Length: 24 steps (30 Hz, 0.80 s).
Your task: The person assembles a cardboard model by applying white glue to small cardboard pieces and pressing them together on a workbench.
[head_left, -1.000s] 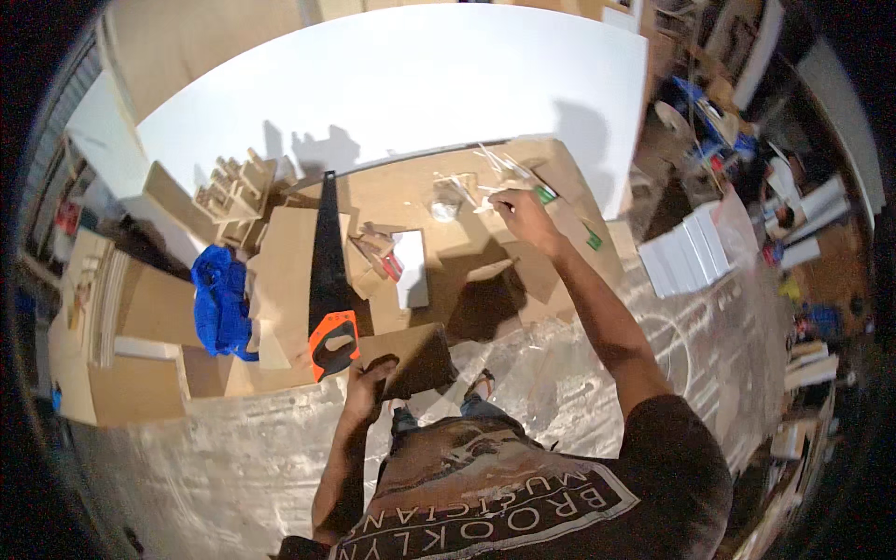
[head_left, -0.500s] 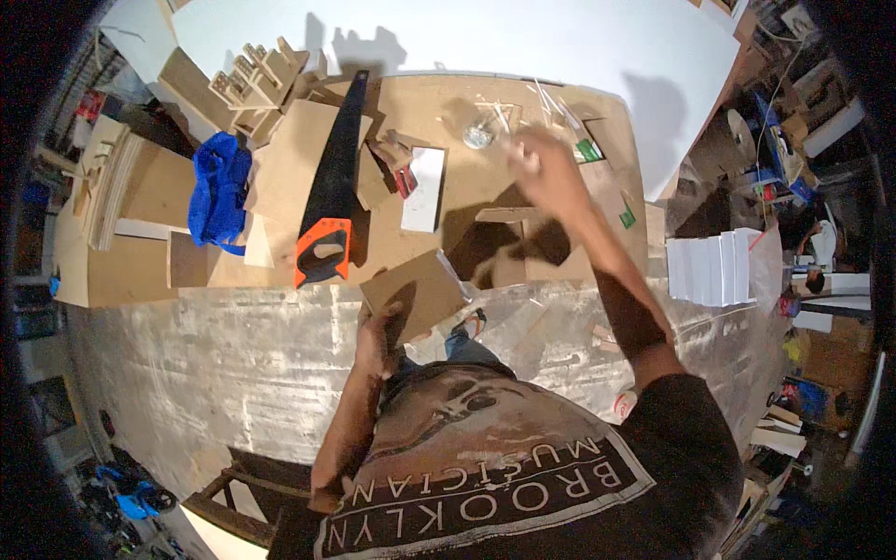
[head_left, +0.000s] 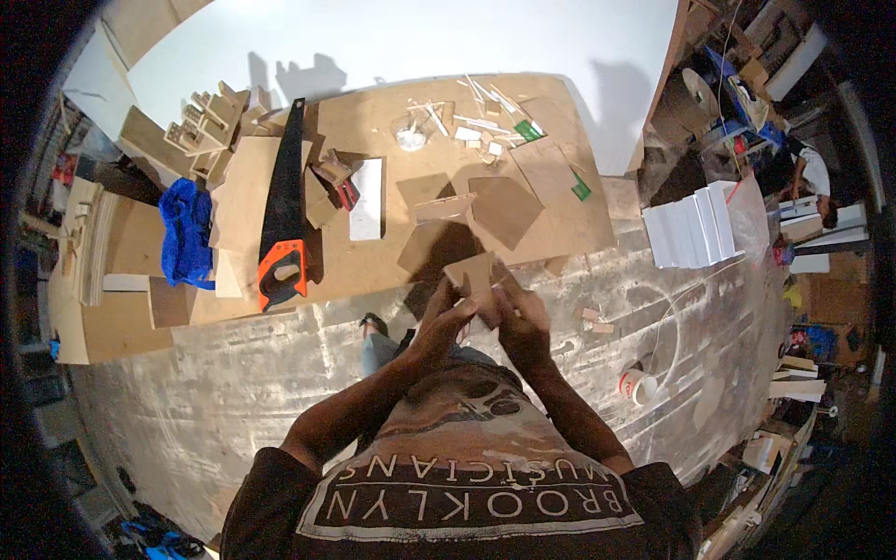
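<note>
Both my hands are together at the table's near edge, around a small brown board (head_left: 474, 273). My left hand (head_left: 441, 322) grips its left side, fingers closed. On the right side my right hand (head_left: 523, 322) has its fingers bent round the board; whether a small part is between them is hidden. Just beyond lie several flat brown board pieces (head_left: 509, 213) on the worktable (head_left: 373, 275). Farther back are a small clear container (head_left: 409, 137) and a scatter of thin pale sticks and small wood blocks (head_left: 485, 126).
To the left lie a handsaw (head_left: 285, 177) with an orange and black handle, a white strip (head_left: 367, 198) and a bundled blue cloth (head_left: 185, 233). A slatted wooden piece (head_left: 201, 131) stands behind. White panels (head_left: 691, 229) stand at right; a white-and-red bucket (head_left: 638, 386) is on the floor.
My right hand has come back from above the sticks to the board in my left hand. The board is now held by both hands, and the whole view has shifted.
</note>
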Each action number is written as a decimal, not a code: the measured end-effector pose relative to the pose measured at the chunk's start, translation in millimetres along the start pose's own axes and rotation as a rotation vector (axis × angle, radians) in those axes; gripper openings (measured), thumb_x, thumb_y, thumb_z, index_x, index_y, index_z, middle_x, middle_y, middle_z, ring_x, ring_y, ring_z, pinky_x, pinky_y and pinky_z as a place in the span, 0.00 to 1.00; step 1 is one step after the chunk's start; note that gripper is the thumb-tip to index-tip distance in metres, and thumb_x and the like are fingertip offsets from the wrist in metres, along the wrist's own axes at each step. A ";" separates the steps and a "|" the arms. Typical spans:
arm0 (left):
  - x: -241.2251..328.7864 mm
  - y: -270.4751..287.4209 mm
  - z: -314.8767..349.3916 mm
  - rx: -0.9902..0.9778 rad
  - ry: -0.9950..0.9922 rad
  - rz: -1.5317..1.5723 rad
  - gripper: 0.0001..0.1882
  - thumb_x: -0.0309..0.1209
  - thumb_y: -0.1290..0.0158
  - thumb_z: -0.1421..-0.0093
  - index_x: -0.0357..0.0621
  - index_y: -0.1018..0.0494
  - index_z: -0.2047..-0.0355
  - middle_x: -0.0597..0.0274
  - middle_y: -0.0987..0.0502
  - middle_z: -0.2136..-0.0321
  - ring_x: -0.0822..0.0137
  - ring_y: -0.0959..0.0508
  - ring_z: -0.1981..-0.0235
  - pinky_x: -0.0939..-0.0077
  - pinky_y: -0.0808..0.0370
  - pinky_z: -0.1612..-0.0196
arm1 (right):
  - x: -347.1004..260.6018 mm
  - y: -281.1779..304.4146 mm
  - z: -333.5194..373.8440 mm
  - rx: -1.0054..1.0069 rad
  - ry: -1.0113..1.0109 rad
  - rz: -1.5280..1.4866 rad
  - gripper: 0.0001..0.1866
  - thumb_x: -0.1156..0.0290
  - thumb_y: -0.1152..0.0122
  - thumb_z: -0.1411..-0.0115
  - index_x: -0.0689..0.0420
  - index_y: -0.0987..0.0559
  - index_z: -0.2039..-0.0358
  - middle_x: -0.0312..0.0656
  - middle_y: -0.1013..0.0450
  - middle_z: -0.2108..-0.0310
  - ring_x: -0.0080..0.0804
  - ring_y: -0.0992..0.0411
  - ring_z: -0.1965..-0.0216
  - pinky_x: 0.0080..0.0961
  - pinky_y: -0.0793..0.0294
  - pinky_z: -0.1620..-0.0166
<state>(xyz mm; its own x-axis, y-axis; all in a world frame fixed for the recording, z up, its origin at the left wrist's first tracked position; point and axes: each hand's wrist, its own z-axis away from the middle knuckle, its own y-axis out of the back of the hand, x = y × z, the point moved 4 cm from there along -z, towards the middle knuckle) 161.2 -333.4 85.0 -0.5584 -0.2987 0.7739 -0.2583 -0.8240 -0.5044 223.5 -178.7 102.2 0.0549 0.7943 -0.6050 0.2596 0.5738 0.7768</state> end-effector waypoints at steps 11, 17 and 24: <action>-29.8 104.9 -47.6 0.177 -0.606 -1.423 0.39 0.37 0.32 0.55 0.42 0.33 0.42 0.46 0.40 0.36 0.40 0.43 0.34 0.49 0.38 0.36 | 69.9 56.6 5.4 0.369 -0.136 -0.186 0.14 0.84 0.35 0.46 0.61 0.18 0.58 0.48 0.26 0.60 0.40 0.25 0.61 0.28 0.24 0.58; -35.0 107.7 -66.5 0.147 -0.597 -1.599 0.49 0.40 0.29 0.59 0.46 0.38 0.36 0.49 0.46 0.32 0.42 0.46 0.32 0.45 0.45 0.34 | 73.2 64.5 1.0 0.377 -0.101 -0.072 0.11 0.83 0.33 0.44 0.64 0.19 0.60 0.45 0.26 0.62 0.34 0.25 0.62 0.25 0.24 0.58; -36.2 114.2 -73.8 0.158 -0.608 -1.594 0.46 0.43 0.30 0.58 0.46 0.34 0.38 0.48 0.45 0.32 0.43 0.45 0.32 0.45 0.43 0.35 | 63.8 61.6 -1.2 0.307 -0.107 -0.106 0.13 0.83 0.31 0.48 0.61 0.17 0.60 0.48 0.23 0.62 0.42 0.24 0.61 0.31 0.25 0.57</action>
<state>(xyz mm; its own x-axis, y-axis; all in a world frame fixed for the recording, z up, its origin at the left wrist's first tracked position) 93.7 -381.2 -28.9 0.5213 0.7068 0.4782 -0.1246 -0.4913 0.8620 241.8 -92.5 111.6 0.1086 0.6988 -0.7070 0.5469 0.5520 0.6295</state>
